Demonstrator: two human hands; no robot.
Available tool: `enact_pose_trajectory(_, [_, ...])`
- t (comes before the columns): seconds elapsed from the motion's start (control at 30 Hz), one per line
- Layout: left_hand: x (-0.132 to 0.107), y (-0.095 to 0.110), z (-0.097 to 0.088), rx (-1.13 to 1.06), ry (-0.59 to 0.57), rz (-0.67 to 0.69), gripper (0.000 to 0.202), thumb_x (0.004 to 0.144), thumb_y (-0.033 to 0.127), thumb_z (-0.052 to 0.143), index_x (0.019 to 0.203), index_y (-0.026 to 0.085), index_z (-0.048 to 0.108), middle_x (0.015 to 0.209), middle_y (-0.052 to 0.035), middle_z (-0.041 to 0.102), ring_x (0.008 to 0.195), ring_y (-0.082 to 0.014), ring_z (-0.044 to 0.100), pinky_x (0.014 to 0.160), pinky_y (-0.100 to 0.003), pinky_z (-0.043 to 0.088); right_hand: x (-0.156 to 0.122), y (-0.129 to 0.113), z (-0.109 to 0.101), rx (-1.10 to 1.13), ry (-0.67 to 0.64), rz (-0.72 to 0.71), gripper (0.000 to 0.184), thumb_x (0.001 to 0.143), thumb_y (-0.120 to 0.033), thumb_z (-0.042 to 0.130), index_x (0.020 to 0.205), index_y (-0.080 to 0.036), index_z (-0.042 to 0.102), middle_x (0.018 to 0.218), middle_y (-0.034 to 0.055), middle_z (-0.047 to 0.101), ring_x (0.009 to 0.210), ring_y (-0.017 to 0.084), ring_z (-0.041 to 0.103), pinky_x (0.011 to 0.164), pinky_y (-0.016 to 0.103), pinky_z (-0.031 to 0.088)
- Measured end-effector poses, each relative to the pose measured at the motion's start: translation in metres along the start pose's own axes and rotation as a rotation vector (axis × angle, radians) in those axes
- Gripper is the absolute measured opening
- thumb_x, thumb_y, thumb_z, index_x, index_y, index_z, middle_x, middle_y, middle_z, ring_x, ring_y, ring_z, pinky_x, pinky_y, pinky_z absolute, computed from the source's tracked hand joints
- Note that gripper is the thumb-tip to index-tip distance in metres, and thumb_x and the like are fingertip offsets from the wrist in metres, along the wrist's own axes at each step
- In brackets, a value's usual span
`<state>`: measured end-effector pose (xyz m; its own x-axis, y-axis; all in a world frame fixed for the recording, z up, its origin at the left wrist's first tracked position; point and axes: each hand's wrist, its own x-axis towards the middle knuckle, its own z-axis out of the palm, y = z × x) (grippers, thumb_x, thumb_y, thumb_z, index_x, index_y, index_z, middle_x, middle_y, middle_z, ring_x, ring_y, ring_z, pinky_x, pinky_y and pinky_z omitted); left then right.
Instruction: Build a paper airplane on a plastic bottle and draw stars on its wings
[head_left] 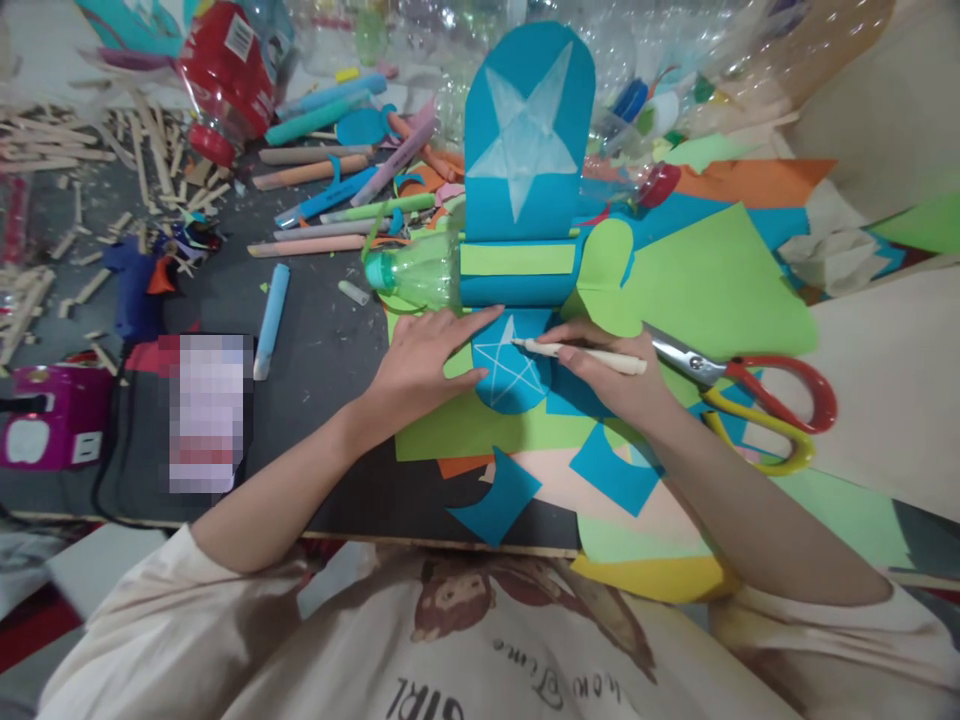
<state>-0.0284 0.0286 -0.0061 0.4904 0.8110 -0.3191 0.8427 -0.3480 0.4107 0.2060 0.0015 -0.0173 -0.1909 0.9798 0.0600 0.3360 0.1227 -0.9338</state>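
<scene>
My left hand (427, 360) lies flat with fingers spread on a blue paper piece (510, 378) that bears a white star outline. My right hand (611, 375) pinches a white marker pen (581, 352), whose tip rests on that star. Just beyond lies a green plastic bottle (420, 275) wrapped in blue paper with a lime strip (516, 260). A tall blue paper wing with a filled white star (525, 130) stands up from it. Lime green paper (712, 285) lies under and to the right of my hands.
Red and yellow scissors (757, 395) lie to the right on the green paper. Blue paper offcuts (499, 495) lie near the board's front edge. Rolled paper sticks (330, 190) and wooden craft sticks (90, 150) are scattered at the back left. A blue glue gun (135, 285) lies at the left.
</scene>
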Motion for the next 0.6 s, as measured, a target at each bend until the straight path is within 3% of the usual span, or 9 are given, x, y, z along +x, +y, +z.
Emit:
enact_pose_trajectory(0.4, [-0.0001, -0.0049, 0.0033, -0.043, 0.044, 0.049, 0.068, 0.092, 0.067, 0.044, 0.151, 0.034, 0.038, 0.108, -0.0076, 0.061, 0.095, -0.0284, 0.053, 0.084, -0.035, 0.035, 0.0009, -0.0002, 0.0005, 0.015, 0.016, 0.012, 0.013, 0.085, -0.034, 0.064, 0.08, -0.025, 0.073, 0.088, 0.0035, 0.079, 0.08, 0.022, 0.074, 0.072, 0.036, 0.061])
enact_pose_trajectory(0.6, [-0.0001, -0.0021, 0.0014, -0.027, 0.018, 0.022, 0.066, 0.094, 0.063, 0.044, 0.152, 0.033, 0.037, 0.11, -0.0073, 0.061, 0.097, -0.028, 0.053, 0.085, -0.034, 0.034, 0.0005, 0.0006, 0.0015, 0.024, 0.027, 0.017, 0.014, 0.084, -0.035, 0.065, 0.08, -0.025, 0.073, 0.087, 0.0037, 0.078, 0.081, 0.023, 0.074, 0.074, 0.036, 0.061])
